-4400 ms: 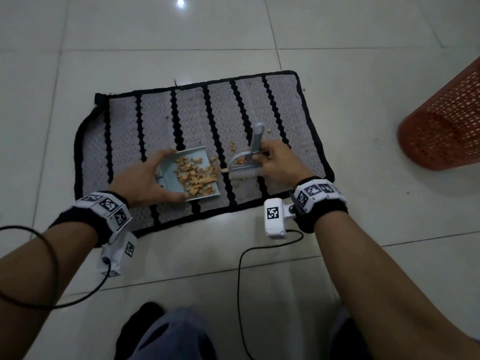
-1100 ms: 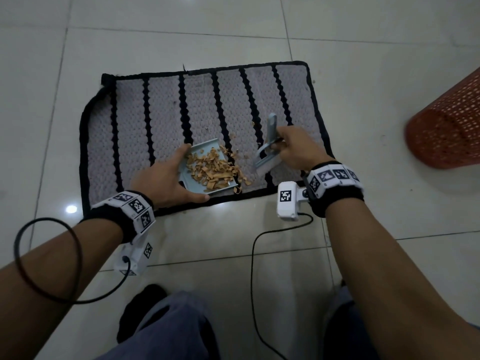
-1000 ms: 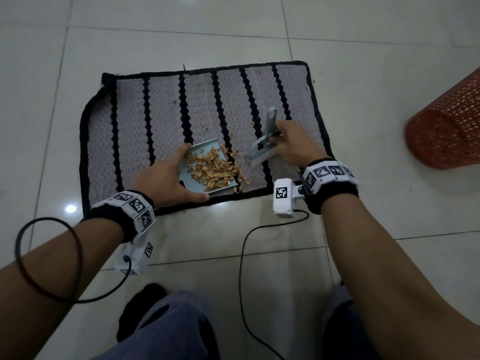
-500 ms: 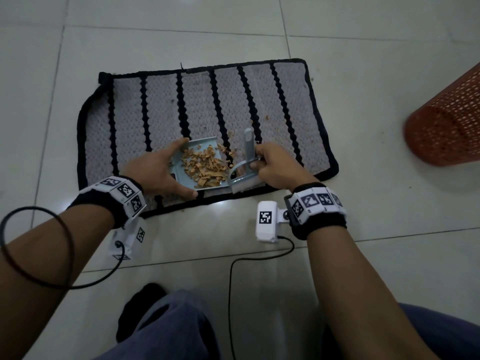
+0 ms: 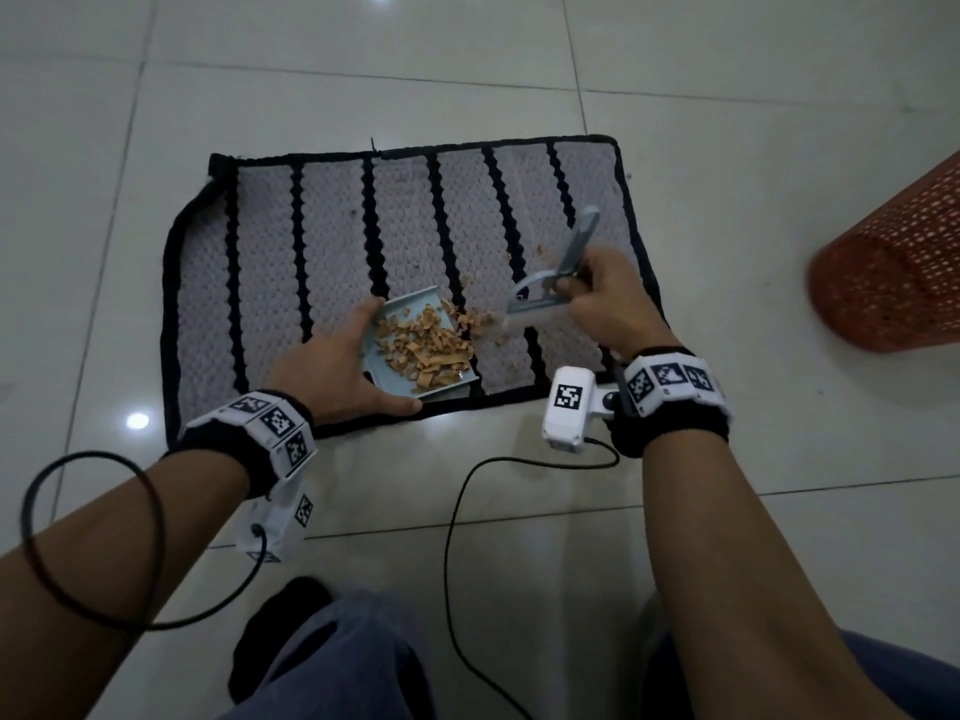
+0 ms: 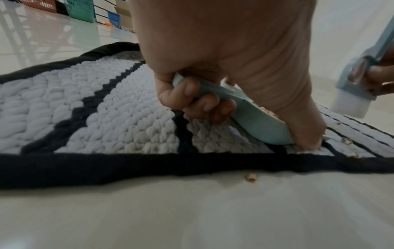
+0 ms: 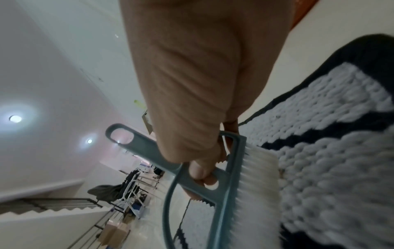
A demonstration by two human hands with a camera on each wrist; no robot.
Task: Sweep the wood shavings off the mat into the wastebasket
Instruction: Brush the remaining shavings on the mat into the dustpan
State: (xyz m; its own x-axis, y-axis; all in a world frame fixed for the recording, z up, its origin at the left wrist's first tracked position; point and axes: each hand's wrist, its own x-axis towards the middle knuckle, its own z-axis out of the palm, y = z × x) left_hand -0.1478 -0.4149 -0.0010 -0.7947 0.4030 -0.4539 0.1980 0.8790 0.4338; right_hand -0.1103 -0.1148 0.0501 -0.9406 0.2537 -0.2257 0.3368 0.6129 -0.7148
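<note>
A grey mat (image 5: 332,241) with black stripes lies on the tiled floor. My left hand (image 5: 337,363) grips a pale blue dustpan (image 5: 400,389) resting on the mat's near edge; tan wood shavings (image 5: 423,345) are piled in it. In the left wrist view my fingers (image 6: 198,99) curl under the dustpan (image 6: 258,121). My right hand (image 5: 605,298) grips a grey-blue hand brush (image 5: 550,288) just right of the pan, bristles (image 7: 255,182) down over the mat (image 7: 332,168). A few loose shavings (image 5: 480,322) lie by the pan's mouth. The orange mesh wastebasket (image 5: 898,267) stands at the right.
One shaving (image 6: 250,177) lies on the bare tile in front of the mat. Black cables (image 5: 457,511) trail from both wrist cameras across the floor near my knees (image 5: 353,662). Open tile lies between the mat and the wastebasket.
The brush swept left against the pan's mouth half a second ago and has now drawn back to the right and up. The dustpan stays held at the mat's near edge.
</note>
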